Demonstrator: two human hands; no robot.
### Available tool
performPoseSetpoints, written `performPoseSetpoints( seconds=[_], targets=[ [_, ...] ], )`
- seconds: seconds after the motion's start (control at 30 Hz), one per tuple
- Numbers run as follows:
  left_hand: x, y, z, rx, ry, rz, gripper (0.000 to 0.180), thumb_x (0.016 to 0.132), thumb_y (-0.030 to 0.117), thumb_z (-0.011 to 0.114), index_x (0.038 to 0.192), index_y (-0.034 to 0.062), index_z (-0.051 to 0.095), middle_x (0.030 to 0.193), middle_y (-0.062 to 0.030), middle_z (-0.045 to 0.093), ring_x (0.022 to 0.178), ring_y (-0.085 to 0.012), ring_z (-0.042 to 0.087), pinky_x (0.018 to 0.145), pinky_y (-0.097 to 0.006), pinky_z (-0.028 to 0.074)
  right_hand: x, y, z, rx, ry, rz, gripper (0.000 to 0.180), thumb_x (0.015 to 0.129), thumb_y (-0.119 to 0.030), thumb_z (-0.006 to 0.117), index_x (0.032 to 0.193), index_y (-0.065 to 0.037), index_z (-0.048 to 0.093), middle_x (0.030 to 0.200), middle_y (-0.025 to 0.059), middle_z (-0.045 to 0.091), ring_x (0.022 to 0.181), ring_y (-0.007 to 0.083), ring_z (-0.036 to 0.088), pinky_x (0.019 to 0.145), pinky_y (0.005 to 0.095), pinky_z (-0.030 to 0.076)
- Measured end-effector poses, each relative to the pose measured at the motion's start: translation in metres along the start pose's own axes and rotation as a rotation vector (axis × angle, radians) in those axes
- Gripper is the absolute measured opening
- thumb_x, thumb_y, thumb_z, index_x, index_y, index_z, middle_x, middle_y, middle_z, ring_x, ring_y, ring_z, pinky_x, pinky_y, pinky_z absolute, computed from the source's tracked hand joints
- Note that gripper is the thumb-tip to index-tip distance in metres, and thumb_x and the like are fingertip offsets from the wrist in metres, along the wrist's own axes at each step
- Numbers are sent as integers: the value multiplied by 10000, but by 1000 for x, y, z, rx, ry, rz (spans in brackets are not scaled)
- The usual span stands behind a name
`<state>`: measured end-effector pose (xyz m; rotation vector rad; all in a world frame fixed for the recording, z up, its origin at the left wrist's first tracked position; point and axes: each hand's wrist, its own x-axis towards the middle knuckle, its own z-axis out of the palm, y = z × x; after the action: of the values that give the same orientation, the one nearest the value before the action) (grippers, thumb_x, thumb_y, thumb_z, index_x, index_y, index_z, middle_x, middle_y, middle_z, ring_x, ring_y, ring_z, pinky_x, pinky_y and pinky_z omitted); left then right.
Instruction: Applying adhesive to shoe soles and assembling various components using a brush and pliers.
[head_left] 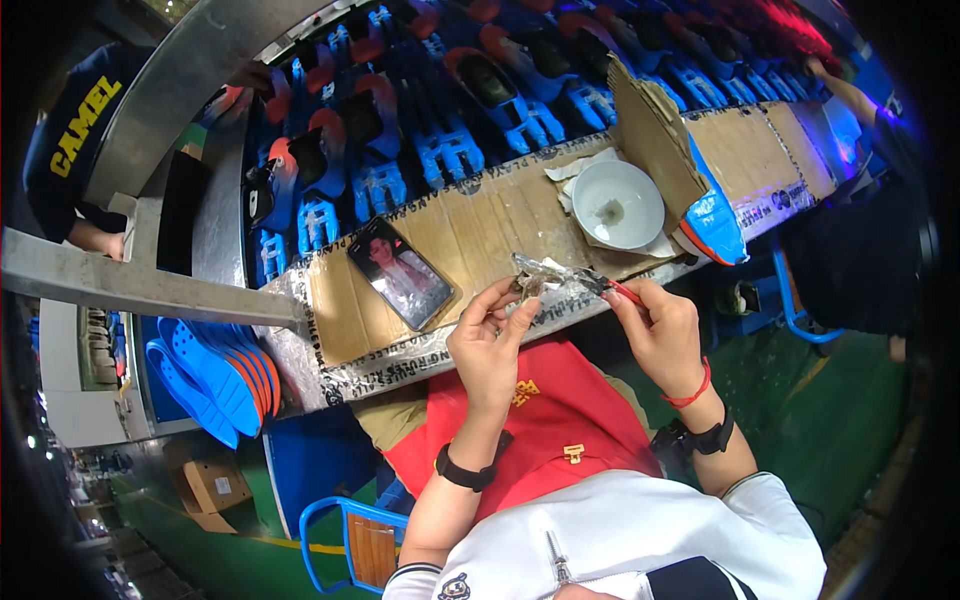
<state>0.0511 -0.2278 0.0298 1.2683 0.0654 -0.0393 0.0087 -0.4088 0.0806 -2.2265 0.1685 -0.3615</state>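
- Set in a workshop with a green floor (770,395), at a tabletop (385,372) with a film-wrapped near edge and a cardboard sheet (490,225) laid over it.
- Nearest, just beyond a red apron (590,410): both hands pinching above the near edge, with left hand (488,345) closed on the left end of a crinkled silvery-clear film (545,270), and right hand (668,335) gripping a slim red-and-black tool (622,292) at the film's right end.
- Cannot tell whether wrapped around the tool's tip or only touching it.
- Likely very light, limp, a little slippery and easily torn; best taken by a bunched fold, not a single thin edge.
- Probably light but stiff in the tool; best held by the red part.
- Farther, to the left, lying flat: a phone (400,275); to the right, on crumpled paper (600,255): a white bowl (642,195).
- Farthest, in rows: blue-and-red clogs (490,85).
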Motion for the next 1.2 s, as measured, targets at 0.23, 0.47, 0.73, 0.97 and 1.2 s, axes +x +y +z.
performPoseSetpoints(
  seconds=[0.23,0.47,0.73,0.97,1.2],
  targets=[
    [-2,-5,1,103,1,58,416,782,42,806,1154,-44,639,981,-47,654,813,-64,521,715,-198,428,0,-2,3,-80,-12,-13,137,868,-136,703,849,-3,678,591,131,607,496,251,607,475,310,434],
    [-3,-2,9,189,2,105,394,801,11,781,1155,-52,618,965,-39,642,840,-60,529,741,-200,441,0,-2,5,7,-2,70,133,877,-122,695,860,10,688,503,67,485,434,99,408,436,276,324],
    [-4,-1,15,368,39,196,360,786,112,815,1083,-2,646,922,-27,646,792,-69,519,705,-216,417,-1,-2,10,77,21,104,160,892,-125,685,867,34,688,525,42,499,485,59,391,445,265,302],
    [1,4,12,513,56,288,343,778,150,821,1046,10,659,916,-62,663,792,-99,558,682,-235,430,0,1,8,128,38,111,143,898,-104,679,886,39,682,554,20,516,521,40,401,465,241,315],
    [2,5,11,529,50,271,330,775,139,819,1042,17,666,926,-63,665,825,-102,588,690,-235,437,8,1,2,23,46,-24,108,875,-82,701,904,19,676,600,68,582,532,69,486,497,235,382]
  ],
)
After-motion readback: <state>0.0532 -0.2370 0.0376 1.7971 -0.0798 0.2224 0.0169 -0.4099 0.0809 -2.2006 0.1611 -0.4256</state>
